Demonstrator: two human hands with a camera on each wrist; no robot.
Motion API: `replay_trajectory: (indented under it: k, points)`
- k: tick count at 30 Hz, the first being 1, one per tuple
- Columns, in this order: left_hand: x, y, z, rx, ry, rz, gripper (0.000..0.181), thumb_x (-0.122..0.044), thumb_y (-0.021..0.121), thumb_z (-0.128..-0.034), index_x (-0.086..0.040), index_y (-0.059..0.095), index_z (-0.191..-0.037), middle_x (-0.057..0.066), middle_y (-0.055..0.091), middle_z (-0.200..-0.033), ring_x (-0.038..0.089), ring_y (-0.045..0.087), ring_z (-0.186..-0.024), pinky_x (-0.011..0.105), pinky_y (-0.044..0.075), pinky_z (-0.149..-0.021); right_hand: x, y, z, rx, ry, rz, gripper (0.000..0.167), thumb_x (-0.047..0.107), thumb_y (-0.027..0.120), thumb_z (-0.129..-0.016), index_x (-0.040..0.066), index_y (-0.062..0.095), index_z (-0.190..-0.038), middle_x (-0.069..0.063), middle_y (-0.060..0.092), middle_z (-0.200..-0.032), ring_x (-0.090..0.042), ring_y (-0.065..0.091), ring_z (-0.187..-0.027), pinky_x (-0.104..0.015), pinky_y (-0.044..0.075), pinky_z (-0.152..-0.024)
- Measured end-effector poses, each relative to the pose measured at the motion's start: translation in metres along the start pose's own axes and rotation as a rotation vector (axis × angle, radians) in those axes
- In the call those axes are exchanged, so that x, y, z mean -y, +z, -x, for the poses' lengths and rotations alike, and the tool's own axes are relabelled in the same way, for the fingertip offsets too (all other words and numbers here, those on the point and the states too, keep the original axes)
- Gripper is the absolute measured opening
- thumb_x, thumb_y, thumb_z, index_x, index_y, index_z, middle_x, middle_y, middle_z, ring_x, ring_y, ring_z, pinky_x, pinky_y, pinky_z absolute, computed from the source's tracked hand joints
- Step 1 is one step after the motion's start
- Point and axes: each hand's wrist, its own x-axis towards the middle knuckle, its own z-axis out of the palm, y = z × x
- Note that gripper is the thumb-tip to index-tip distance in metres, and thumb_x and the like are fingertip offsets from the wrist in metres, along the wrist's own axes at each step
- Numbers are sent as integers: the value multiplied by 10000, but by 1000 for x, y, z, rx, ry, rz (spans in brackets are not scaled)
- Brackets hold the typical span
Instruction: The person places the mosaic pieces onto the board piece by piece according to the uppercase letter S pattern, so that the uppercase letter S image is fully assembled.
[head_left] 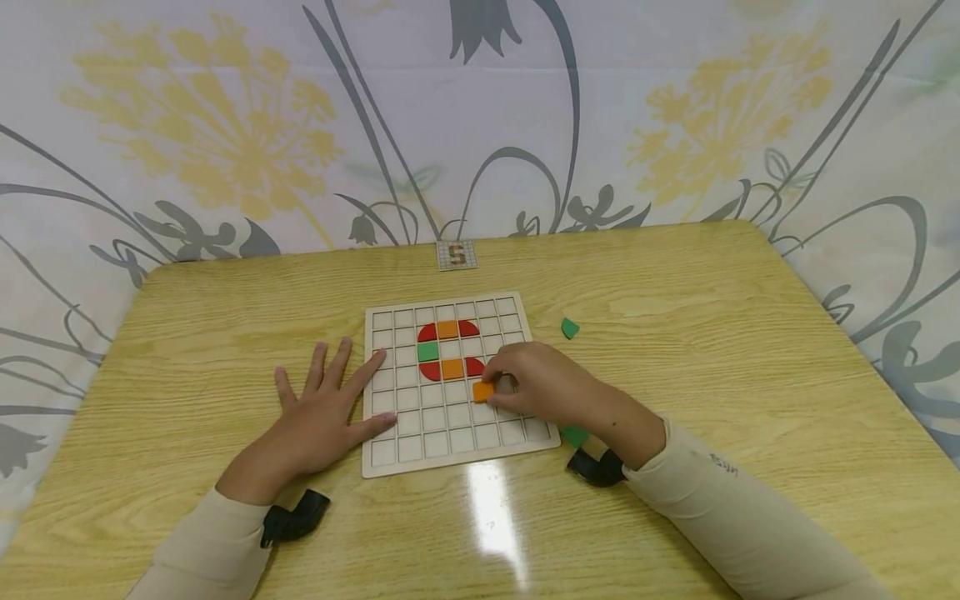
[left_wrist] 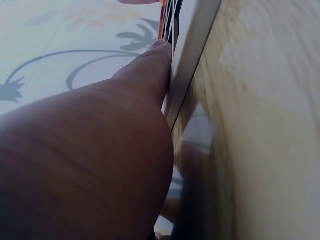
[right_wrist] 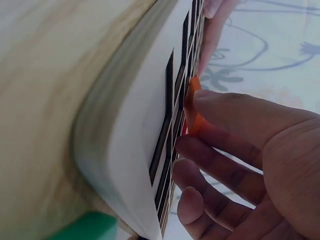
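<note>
A pale square grid board [head_left: 435, 442] lies on the table, with red, orange and green tiles set in some of its cells. My right hand [head_left: 543, 383] pinches an orange square tile [head_left: 482, 392] between thumb and fingers, just below the lower red tile on the right. In the right wrist view the orange tile [right_wrist: 192, 107] stands tilted at the grid surface. With fingers spread, my left hand [head_left: 322, 421] rests at the board's left edge, thumb and index fingertip on it. Only the thumb side of the left hand [left_wrist: 100, 150] shows in the left wrist view.
A small pattern card [head_left: 457, 255] with an S shape lies at the table's back edge. A green quarter-round piece [head_left: 570, 327] sits right of the board. Another green piece [head_left: 575, 436] is partly covered by the right wrist. Behind the table hangs a floral cloth [head_left: 480, 125].
</note>
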Motion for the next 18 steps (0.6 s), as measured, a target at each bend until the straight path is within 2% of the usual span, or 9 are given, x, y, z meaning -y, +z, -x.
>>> replay_trajectory:
  k: [7, 18]
  points:
    - [0, 1, 0, 0, -2, -6, 852, -704, 487, -936, -368, 101, -1617, 155, -112, -1684, 448, -187, -1520, 790, -211, -1028, 0, 3, -1, -23, -36, 43, 207, 179, 788, -875, 79, 767, -1054, 0, 716, -1026, -115, 618, -892, -270, 538, -824]
    - [0, -1, -1, 11, -4, -10, 859, -703, 486, -936, -360, 93, -1619, 158, -122, -1681, 453, -194, -1516, 789, -221, -1023, 0, 6, -1, -47, -51, 49, 177, 150, 774, -881, 71, 774, -1040, -11, 692, -988, -103, 588, -809, -205, 512, -726]
